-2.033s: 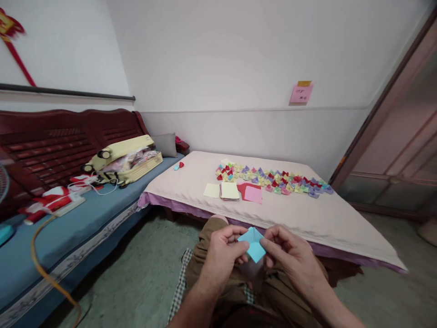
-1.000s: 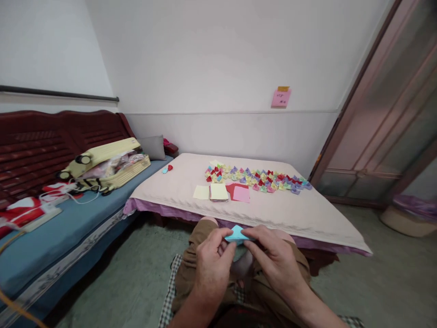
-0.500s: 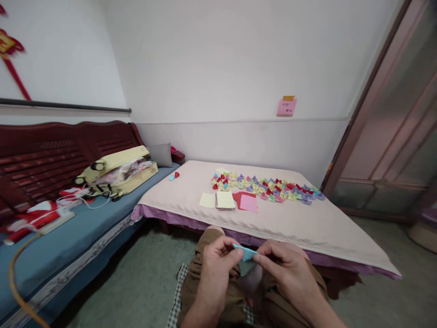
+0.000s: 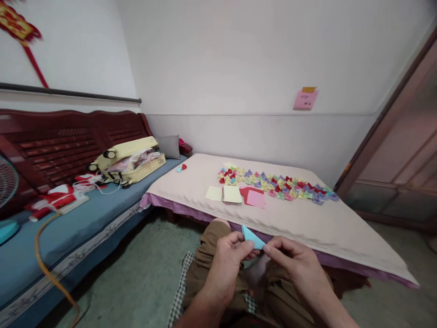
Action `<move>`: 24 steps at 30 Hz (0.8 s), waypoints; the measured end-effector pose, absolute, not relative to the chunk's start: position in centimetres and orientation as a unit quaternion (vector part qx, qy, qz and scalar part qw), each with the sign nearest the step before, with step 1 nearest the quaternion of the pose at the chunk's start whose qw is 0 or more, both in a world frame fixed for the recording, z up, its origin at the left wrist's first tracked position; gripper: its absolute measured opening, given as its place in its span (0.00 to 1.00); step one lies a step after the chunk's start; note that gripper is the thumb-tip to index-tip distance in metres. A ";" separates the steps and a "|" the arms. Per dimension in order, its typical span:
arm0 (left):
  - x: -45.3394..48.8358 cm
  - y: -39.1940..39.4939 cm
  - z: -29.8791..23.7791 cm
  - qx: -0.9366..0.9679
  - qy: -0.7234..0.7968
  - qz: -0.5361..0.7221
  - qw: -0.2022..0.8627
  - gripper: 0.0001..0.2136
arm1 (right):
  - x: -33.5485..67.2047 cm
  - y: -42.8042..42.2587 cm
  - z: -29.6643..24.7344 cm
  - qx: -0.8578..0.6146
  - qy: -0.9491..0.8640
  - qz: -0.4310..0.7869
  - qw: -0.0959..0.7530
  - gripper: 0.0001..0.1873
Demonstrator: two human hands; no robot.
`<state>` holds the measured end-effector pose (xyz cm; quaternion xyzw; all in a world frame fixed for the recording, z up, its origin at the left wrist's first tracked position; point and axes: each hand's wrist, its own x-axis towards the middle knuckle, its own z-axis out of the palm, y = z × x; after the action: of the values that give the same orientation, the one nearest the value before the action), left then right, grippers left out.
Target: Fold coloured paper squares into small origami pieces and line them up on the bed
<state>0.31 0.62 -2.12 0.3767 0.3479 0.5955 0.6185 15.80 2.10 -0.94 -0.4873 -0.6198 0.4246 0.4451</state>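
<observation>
A small blue sheet of paper, folded into a triangle, is held up over my lap, in front of the table edge. My left hand pinches it from the left, thumb on the near face and fingers behind. At its lower right corner, the thumb and forefinger of my right hand are closed on the paper. Beyond my hands on the table lie a pale yellow stack of square paper, a loose yellow sheet and a pink sheet overlapping a red sheet.
Many folded paper pieces in several colours spread across the back of the cloth-covered table. Two small pieces, one a red folded piece, lie at its far left. Left stands a bench with a half-open suitcase.
The blue paper has turned from a nearly edge-on strip to show its broad triangular face. Both hands still grip it. The whole view has shifted slightly.
</observation>
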 end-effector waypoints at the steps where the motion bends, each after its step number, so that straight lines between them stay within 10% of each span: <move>1: 0.4 0.7 -2.3 0.377 0.358 0.588 0.620 0.06 | 15.8 2.1 -0.9 -0.490 -0.617 0.425 0.445 0.17; 24: 0.2 0.7 -1.8 0.522 0.436 0.560 0.473 0.07 | 15.5 2.3 0.9 -0.451 -0.696 0.338 0.445 0.11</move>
<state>0.25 0.69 -1.76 0.5216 0.4359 0.5604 0.4732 15.49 2.26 0.93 -0.4507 -0.6963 0.3378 0.4448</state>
